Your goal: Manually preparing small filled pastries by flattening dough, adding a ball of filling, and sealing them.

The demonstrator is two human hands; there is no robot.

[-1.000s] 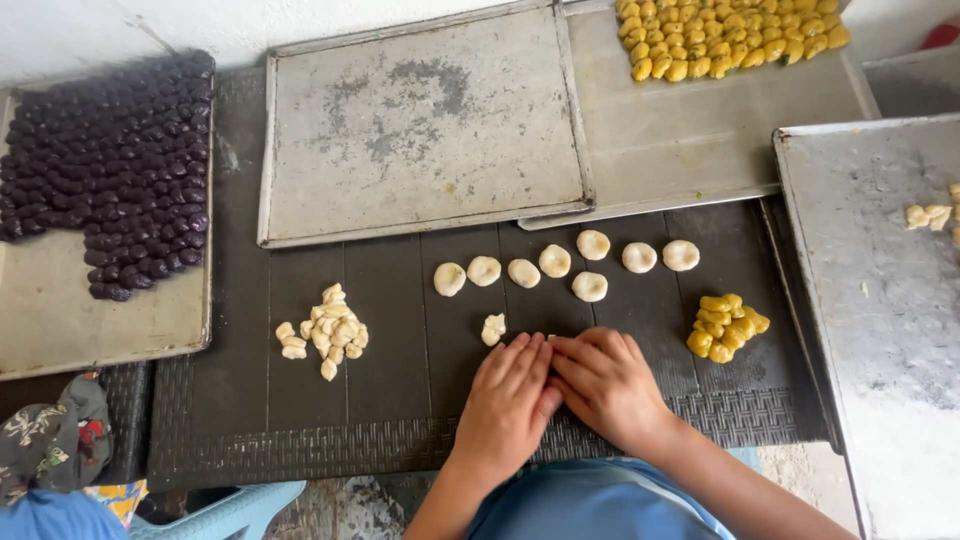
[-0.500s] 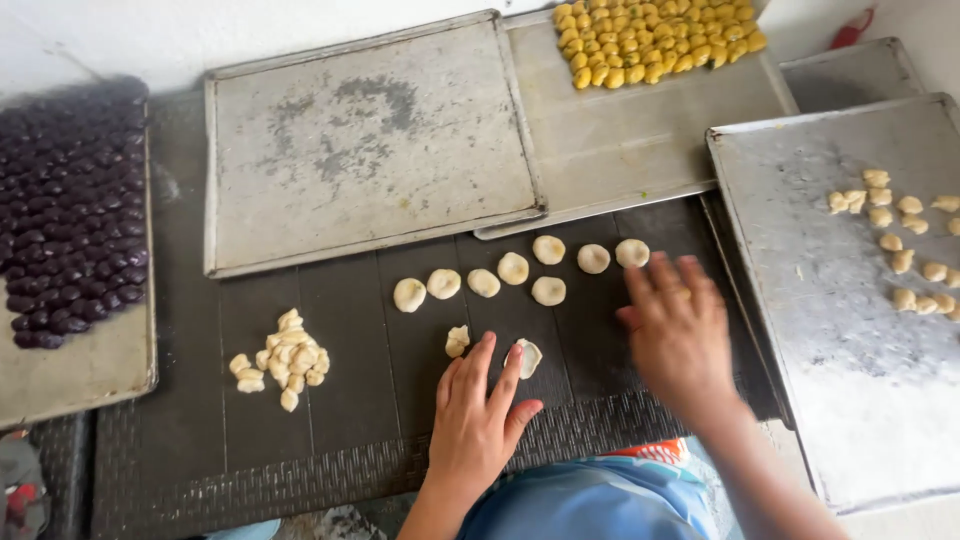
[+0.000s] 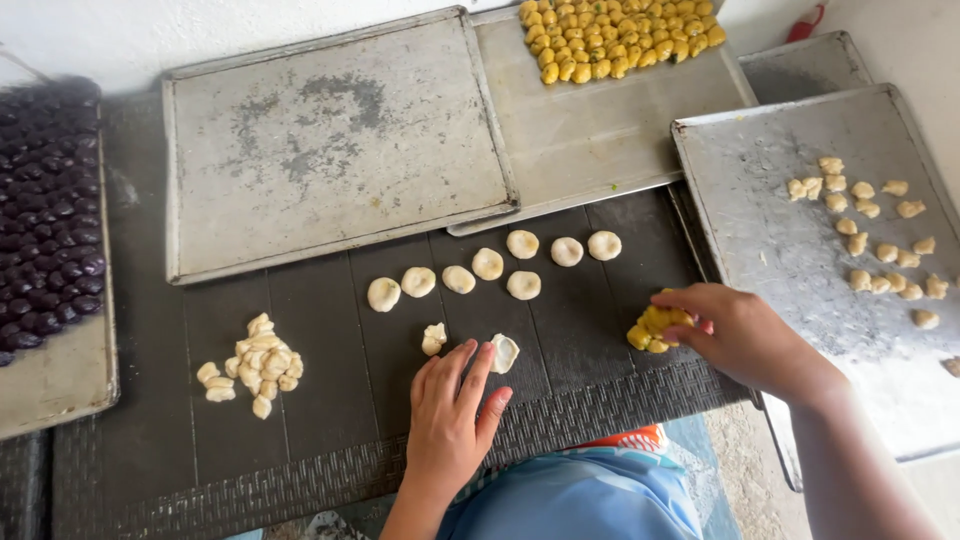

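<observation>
My left hand [image 3: 450,415] rests flat on the dark ribbed mat [image 3: 330,400], fingertips touching a small cupped piece of pale dough [image 3: 505,352]. Another dough lump [image 3: 434,338] lies just left of it. My right hand [image 3: 745,335] reaches over a small heap of yellow filling balls [image 3: 655,328], fingers curled onto them. Above both hands, several flattened pale dough discs [image 3: 488,264] lie in a loose row. A pile of small pale dough pieces [image 3: 255,366] sits to the left.
A bare metal baking tray [image 3: 330,140] lies at the back. A second tray [image 3: 600,110] holds yellow balls [image 3: 620,35]. The right tray [image 3: 790,260] carries several shaped pale pieces [image 3: 880,240]. The left tray [image 3: 60,380] holds dark purple balls [image 3: 45,230].
Both hands were together at the mat's front. My right hand then swung right to the yellow heap, while my left stayed by the dough piece. The camera has shifted right.
</observation>
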